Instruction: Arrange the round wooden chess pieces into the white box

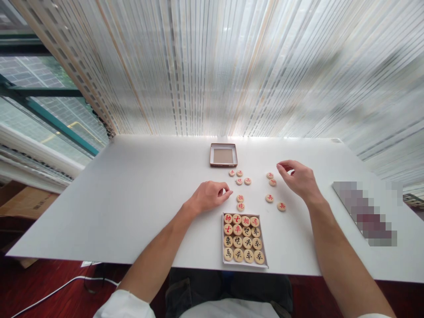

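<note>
Here, box (244, 264): sixteen round game pieces (243, 237) inside. Lid (223, 155): empty. My left hand (209, 196) curled loosely, my right hand (298, 177) pinched, holding nothing visible.

A white table (139, 194) is seen, backed by a striped curtain. A shallow tray (244, 263) filled with sixteen round wooden game pieces is set at its near edge. An empty lid (223, 155) is placed farther back. Loose pieces (243, 181) are scattered between them and to the right (269, 198). A blurred flat object (364, 212) is laid at the right side.
</note>
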Tool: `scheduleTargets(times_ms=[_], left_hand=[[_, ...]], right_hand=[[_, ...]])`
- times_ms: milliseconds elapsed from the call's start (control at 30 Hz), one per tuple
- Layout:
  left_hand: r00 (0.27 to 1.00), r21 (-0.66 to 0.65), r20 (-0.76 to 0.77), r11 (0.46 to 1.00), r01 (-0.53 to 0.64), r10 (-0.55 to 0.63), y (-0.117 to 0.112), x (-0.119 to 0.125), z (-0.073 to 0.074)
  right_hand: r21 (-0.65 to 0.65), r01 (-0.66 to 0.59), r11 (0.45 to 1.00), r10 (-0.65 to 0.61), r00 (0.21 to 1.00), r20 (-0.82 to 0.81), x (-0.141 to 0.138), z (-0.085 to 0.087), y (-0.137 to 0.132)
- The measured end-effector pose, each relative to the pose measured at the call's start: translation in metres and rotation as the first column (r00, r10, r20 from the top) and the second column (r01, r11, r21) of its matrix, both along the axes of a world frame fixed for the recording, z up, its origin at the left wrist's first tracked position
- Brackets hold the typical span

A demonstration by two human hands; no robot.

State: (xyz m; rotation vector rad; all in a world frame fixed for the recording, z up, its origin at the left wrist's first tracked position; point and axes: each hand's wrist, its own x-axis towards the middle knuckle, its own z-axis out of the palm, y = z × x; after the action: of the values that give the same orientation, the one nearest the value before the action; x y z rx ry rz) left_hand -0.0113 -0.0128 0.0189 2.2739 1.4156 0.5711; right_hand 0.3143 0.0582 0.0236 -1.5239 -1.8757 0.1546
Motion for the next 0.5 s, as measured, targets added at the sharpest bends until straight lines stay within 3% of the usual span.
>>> scheduleTargets(times_ms=[200, 367, 500], left_hand=[[1.000, -0.001, -0.003, 1.000, 0.001, -0.001, -0.001, 0.002, 0.000], [0.999, -0.003, 0.032, 1.000, 0.013, -0.013, -0.001, 0.005, -0.002], [1.000, -0.005, 0.028, 1.000, 0.010, -0.009, 0.000, 0.006, -0.003]], right_hand=[[-0.039, -0.186, 0.982, 0.187, 0.982, 0.019, -0.025, 0.000, -0.012], [-0.016, -0.410, 0.912, 0.410, 0.908, 0.090, -0.054, -0.001, -0.026], [-0.022, -0.514, 0.858, 0.509, 0.844, 0.170, -0.072, -0.003, -0.035]])
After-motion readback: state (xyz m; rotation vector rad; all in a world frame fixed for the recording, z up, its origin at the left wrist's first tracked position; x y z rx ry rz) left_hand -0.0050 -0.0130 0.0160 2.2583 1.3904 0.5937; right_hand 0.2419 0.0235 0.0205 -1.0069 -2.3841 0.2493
